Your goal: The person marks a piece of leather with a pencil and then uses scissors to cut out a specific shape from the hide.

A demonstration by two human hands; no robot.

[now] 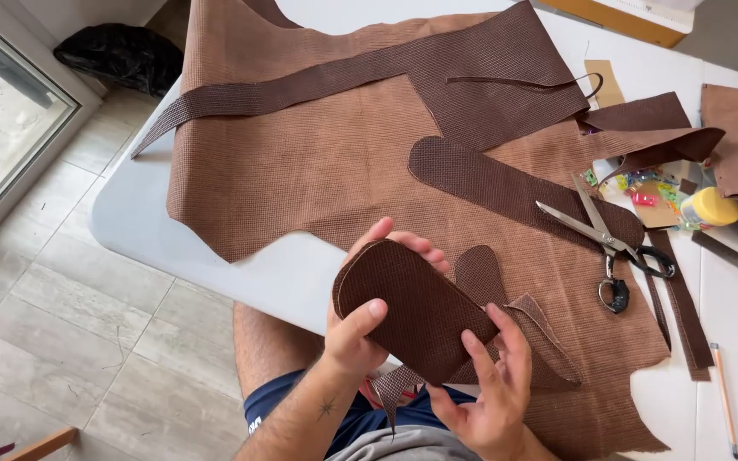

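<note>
Hands: your left hand (354,337) and right hand (493,388) both grip the dark brown oval cutout (416,312), held above your lap at the bench (732,320) edge | Handling: likely light, floppy, woven-textured; pinch its rims | Packages: yellow-capped bottle (709,207) at right, beside the scissors (608,239).

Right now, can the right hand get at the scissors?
Probably not at once: the right hand grips the oval leather piece. The scissors lie uncovered on the brown sheet.

Bright, soft daylight from the left window; sharp, mild edge distortion.
</note>
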